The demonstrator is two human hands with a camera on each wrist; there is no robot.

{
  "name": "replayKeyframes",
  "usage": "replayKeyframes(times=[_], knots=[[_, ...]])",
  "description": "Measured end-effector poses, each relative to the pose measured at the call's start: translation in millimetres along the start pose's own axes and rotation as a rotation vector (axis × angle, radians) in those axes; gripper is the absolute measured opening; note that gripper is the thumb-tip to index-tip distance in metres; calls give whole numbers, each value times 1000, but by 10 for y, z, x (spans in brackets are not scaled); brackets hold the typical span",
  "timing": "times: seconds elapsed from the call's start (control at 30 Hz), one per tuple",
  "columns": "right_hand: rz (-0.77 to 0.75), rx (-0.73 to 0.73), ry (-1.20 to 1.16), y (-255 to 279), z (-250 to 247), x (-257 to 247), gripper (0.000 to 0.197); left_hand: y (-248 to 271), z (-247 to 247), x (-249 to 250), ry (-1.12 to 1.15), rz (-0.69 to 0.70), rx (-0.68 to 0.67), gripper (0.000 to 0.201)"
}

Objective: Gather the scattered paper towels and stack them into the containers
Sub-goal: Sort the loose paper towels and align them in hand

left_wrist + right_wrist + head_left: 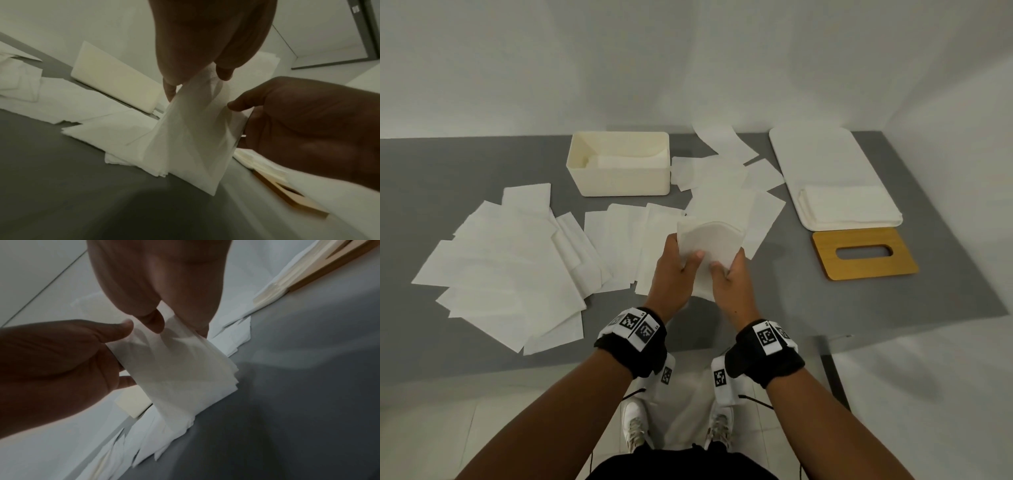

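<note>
Both hands hold one small stack of white paper towels (707, 245) upright above the middle of the grey table (448, 164). My left hand (686, 248) grips its left edge, thumb on the front. My right hand (727, 260) grips its right edge the same way. In the left wrist view the stack (195, 138) hangs down from my left hand (197, 81). In the right wrist view my right hand (179, 324) pinches the stack (180, 373) at its top. Loose towels lie spread at the left (510, 260), in the middle (626, 240) and behind the hands (726, 164).
A cream open box (619, 183) with a few towels inside stands at the back centre. At the right lies a white container (818, 154) holding folded towels (849, 205), with a wooden slotted lid (825, 255) in front of it. White walls close off the back and right.
</note>
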State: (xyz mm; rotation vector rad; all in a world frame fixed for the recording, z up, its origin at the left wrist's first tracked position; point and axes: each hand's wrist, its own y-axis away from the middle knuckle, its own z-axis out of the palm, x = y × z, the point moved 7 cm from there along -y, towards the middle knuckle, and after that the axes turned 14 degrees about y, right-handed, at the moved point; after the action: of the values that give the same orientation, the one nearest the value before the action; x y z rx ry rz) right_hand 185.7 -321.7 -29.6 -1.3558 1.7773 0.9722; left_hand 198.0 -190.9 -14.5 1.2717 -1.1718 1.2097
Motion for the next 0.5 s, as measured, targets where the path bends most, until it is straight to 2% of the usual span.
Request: replayKeyframes(times=[0.1, 0.2, 0.27, 0.3, 0.37, 0.5], knots=[[0, -9, 4, -34, -8, 47, 34, -46, -58, -3, 82, -29, 52, 28], [-4, -133, 109, -86, -34, 85, 24, -76, -150, 37, 465, -72, 27, 31], [-36, -206, 220, -134, -119, 60, 21, -64, -290, 37, 566, -143, 7, 25], [-72, -229, 296, -161, -186, 21, 19, -70, -403, 21, 516, -168, 29, 26], [-175, -248, 472, -230, -312, -64, 16, -130, -651, 11, 264, -123, 63, 31], [-412, -175, 777, -308, -402, -268, 15, -230, -740, 19, -165, 30, -24, 26]])
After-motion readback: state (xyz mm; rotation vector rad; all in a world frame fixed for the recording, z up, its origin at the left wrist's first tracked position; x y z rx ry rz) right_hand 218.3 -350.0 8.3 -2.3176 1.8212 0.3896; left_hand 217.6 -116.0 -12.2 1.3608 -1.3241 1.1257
